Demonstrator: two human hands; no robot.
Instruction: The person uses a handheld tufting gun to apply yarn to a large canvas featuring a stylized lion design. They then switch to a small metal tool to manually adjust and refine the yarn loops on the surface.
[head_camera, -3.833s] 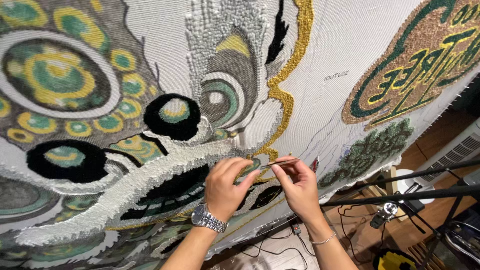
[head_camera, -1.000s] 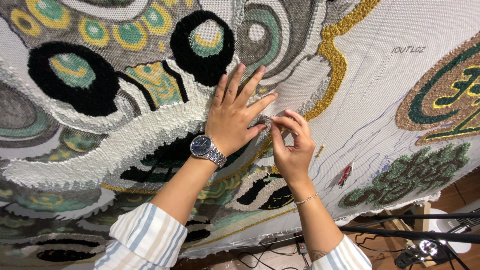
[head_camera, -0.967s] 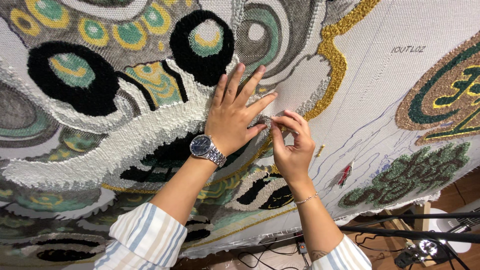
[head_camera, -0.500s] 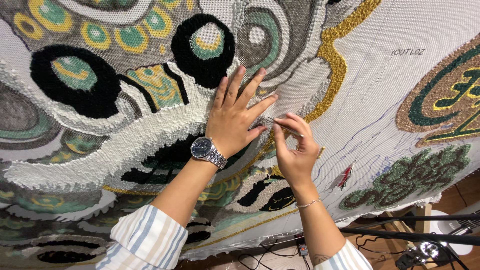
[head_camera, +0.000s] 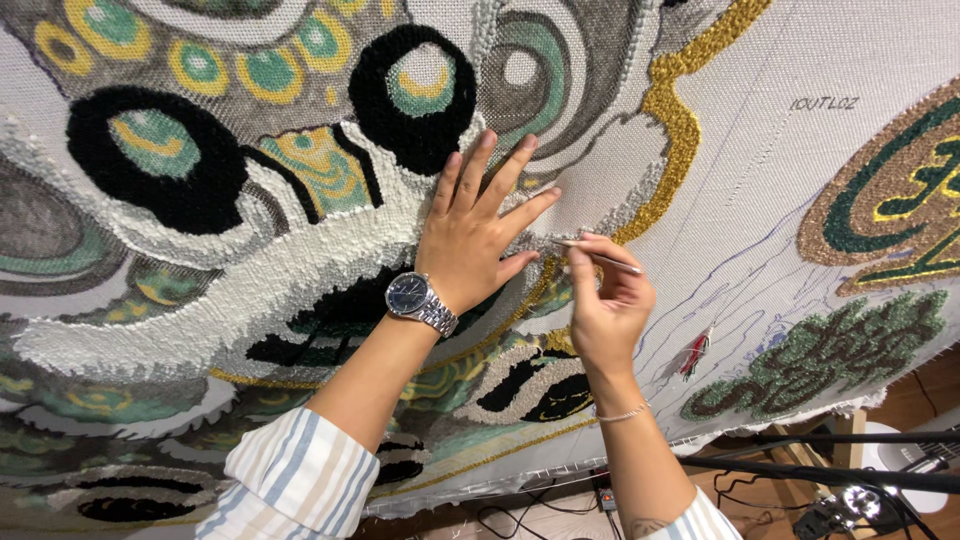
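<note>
- Striped cuff (head_camera: 290, 480) nearest the camera, steel wristwatch (head_camera: 422, 301) just above it.
- Left hand (head_camera: 478, 235) lies flat, fingers spread, pressed against the tufted rug (head_camera: 200, 300).
- Right hand (head_camera: 605, 300) pinches a thin needle-like tool (head_camera: 598, 256), its tip at the gold yarn line (head_camera: 665, 120).
- Farther up, black rings (head_camera: 410, 95) with green centres.

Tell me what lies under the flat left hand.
The left hand lies flat on the tufted rug, over white pile beside a black ring. The patch beneath the palm is hidden.
</note>
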